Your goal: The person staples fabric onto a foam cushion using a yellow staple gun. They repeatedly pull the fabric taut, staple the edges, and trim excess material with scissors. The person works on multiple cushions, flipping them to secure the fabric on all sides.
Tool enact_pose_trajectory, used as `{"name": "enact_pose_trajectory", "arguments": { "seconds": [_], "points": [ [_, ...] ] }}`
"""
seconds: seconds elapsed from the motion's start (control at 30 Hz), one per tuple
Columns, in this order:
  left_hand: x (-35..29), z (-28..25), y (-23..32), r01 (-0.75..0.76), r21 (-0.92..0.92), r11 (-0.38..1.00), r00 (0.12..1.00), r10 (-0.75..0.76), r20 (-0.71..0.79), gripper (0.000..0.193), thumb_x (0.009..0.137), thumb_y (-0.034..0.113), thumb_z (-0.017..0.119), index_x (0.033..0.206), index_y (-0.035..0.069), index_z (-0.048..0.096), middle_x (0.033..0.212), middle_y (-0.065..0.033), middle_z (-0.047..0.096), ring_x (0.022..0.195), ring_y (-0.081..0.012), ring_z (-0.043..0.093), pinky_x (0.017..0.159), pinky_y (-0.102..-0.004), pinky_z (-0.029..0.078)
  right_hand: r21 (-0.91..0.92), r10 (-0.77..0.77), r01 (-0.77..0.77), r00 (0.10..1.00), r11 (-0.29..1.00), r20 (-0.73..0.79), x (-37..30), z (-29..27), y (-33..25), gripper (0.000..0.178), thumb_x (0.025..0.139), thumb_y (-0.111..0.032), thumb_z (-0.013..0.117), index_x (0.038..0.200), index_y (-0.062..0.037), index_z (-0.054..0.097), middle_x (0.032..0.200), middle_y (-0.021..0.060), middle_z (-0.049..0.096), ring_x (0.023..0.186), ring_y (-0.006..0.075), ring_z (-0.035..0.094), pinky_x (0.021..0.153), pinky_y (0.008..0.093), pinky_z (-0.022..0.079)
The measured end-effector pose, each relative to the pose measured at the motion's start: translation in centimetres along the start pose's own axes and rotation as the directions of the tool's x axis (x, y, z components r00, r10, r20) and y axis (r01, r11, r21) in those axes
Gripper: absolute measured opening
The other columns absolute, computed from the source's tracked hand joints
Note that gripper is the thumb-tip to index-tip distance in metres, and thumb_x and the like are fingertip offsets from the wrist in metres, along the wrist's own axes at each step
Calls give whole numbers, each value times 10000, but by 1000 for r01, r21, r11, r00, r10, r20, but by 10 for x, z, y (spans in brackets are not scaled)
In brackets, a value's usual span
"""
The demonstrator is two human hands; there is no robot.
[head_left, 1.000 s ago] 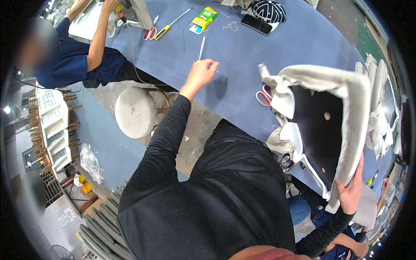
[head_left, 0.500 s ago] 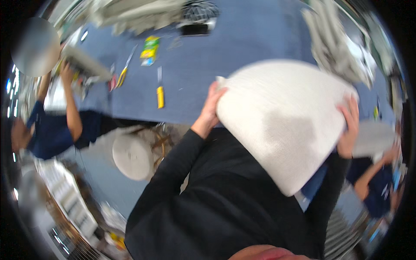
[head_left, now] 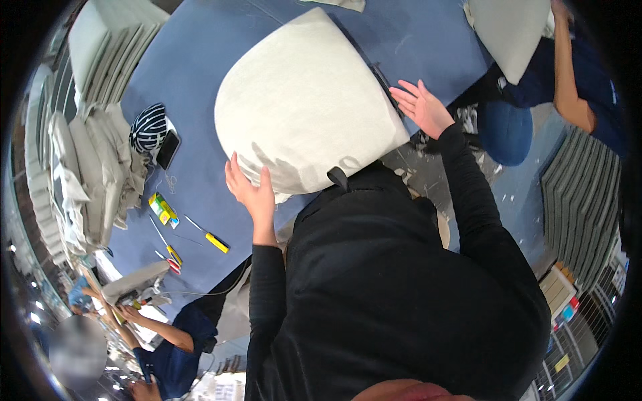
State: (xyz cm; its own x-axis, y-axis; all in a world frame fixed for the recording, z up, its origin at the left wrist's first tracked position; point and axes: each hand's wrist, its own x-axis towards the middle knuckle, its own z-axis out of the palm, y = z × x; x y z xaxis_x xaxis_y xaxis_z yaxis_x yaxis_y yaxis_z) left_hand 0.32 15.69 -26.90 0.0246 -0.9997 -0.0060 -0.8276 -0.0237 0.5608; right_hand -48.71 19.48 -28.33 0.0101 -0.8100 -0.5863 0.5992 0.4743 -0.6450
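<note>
I have the left hand (head_left: pixel 251 199) spread at the near left of the pale cushion (head_left: pixel 304 107), right hand (head_left: pixel 422 110) wide at its right.

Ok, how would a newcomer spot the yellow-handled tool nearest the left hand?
On the blue table, find the large pale cushion and the left hand near its lower-left edge. Below and left of that hand lies the yellow-handled tool, on its own; the similar tool farther left has its handle beside red-handled scissors.
</note>
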Motion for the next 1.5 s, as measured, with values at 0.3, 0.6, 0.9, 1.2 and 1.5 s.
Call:
{"name": "enact_pose_trajectory", "arguments": {
  "seconds": [0.3,0.6,0.9,1.2,1.5],
  "points": [
    [67,85,-13,49,336,940,998,-62,27,718,1148,525,483,1763,183,346,1841,-205,222,1682,-462,177,1255,-764,179,-298,120,-137,990,945,-74,-45,-40,49,878,1183,-685,255,1708,2,408,1731,254,457,1643,335,403,1375,455,262],
    [67,98,-10,36,392,919,999,-19,-46,676,1150,442,462,1761,176,348,1835,-178,267,1685,-424,205,1263,-735,165,-223,20,-97,947,970,-322,-60,-17,90,747,1210,-515,447,1695,52,411,1709,175,515,1586,254,482,1336,381,321],
    [70,94,-14,1,358,934,997,27,-73,708,1076,406,540,1726,146,437,1820,-190,309,1672,-420,231,1260,-679,183,-566,-218,149,974,811,-56,102,63,8,697,1212,-500,422,1729,-34,403,1787,126,418,1645,243,388,1353,373,264],
    [67,95,-23,0,355,935,997,29,-75,742,1033,442,560,1709,147,475,1813,-204,323,1665,-458,242,1275,-680,171,-597,-56,102,994,796,95,282,108,-87,939,1152,-740,329,1743,-10,350,1791,161,395,1648,247,383,1355,372,252],
    [70,99,-24,-14,334,942,989,62,-135,746,1022,439,584,1700,146,485,1800,-219,340,1646,-478,269,1270,-689,181,-653,-104,54,994,756,-38,299,126,-74,956,1122,-734,434,1675,45,452,1733,223,470,1594,315,453,1310,370,313]
  ]
}}
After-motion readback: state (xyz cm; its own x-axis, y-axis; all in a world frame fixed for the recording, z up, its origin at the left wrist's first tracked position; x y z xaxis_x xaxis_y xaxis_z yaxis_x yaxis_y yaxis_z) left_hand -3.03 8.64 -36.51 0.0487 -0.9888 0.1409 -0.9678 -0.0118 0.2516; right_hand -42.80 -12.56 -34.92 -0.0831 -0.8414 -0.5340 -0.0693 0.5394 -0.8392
